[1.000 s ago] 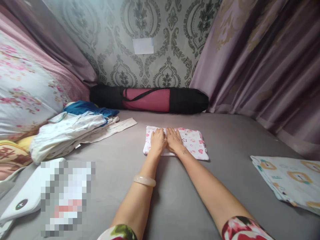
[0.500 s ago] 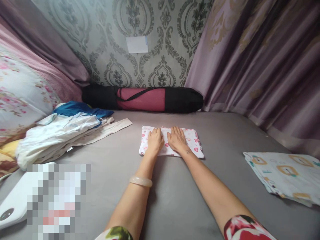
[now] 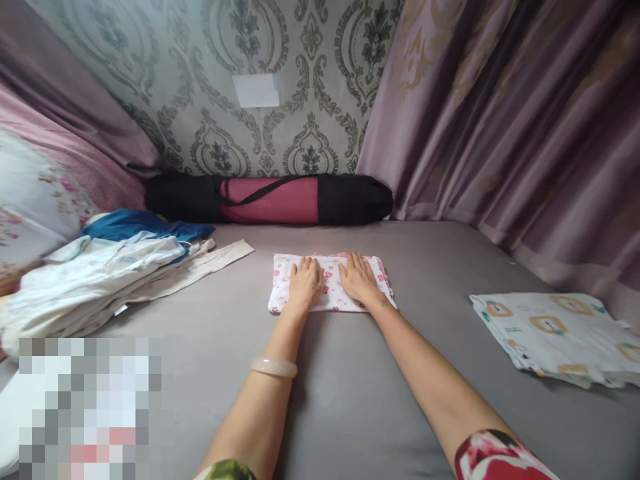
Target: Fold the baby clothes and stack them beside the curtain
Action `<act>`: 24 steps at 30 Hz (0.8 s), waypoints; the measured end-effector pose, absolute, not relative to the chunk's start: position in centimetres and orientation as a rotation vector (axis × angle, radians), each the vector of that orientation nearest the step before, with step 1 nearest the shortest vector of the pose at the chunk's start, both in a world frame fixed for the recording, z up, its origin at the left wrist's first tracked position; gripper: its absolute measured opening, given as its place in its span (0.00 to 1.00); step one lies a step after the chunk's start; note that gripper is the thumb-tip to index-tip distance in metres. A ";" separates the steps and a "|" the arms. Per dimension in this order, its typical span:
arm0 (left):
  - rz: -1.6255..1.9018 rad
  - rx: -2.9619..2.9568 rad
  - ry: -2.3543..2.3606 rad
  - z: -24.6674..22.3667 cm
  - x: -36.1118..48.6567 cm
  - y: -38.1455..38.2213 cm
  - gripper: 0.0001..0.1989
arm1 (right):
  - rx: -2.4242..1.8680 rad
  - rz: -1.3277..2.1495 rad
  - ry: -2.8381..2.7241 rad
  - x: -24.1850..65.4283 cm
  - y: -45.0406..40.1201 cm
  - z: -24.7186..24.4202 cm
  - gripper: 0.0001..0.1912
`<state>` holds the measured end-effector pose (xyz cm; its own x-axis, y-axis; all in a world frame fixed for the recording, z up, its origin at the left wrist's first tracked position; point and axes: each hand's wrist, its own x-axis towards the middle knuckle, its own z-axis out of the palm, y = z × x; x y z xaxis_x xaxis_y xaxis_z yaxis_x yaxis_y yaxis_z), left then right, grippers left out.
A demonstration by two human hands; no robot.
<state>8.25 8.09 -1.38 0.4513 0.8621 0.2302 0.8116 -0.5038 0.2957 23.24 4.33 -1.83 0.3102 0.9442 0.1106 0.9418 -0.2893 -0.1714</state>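
A folded white cloth (image 3: 335,303) with red and pink prints lies flat on the grey bed sheet (image 3: 360,373), its long side running left to right. My left hand (image 3: 306,280) rests palm down on its left half, fingers stretched toward the far edge. On the right half, my right hand (image 3: 359,279) also lies flat with its fingers extended. A narrow strip of the cloth shows between the two hands. Neither hand grips it. A pale bangle (image 3: 274,367) circles my left forearm.
Another folded cloth (image 3: 555,333) with orange and green prints lies at the right. Several garments (image 3: 100,273) are piled at the left, near a floral pillow (image 3: 35,200). A black and red long bag (image 3: 270,200) lies along the wall. Something at the lower left is pixelated.
My hands have moved slightly apart on the cloth, and the left fingers have spread out flat. The whole view has shifted a little to the right.
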 end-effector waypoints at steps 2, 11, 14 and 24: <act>0.525 2.559 1.486 -1.4 8.2 8.1 0.18 | -2.377 -0.047 -1.705 23.8 3.9 -1.7 0.32; 0.487 2.564 1.488 -0.9 7.7 8.3 0.19 | -2.394 -0.114 -1.666 26.3 2.4 -2.2 0.31; 0.500 2.495 1.633 -0.7 6.8 8.8 0.21 | -2.392 -0.135 -1.631 26.7 1.9 -2.4 0.30; 0.385 2.326 1.805 -0.5 6.1 8.9 0.25 | -2.368 -0.199 -1.639 25.8 1.7 -2.0 0.29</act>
<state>6.12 8.91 -0.50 0.2332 0.9676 0.0971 0.9230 -0.2517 0.2911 25.81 1.73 -1.99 0.3562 0.8990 0.2547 0.9339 -0.3332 -0.1300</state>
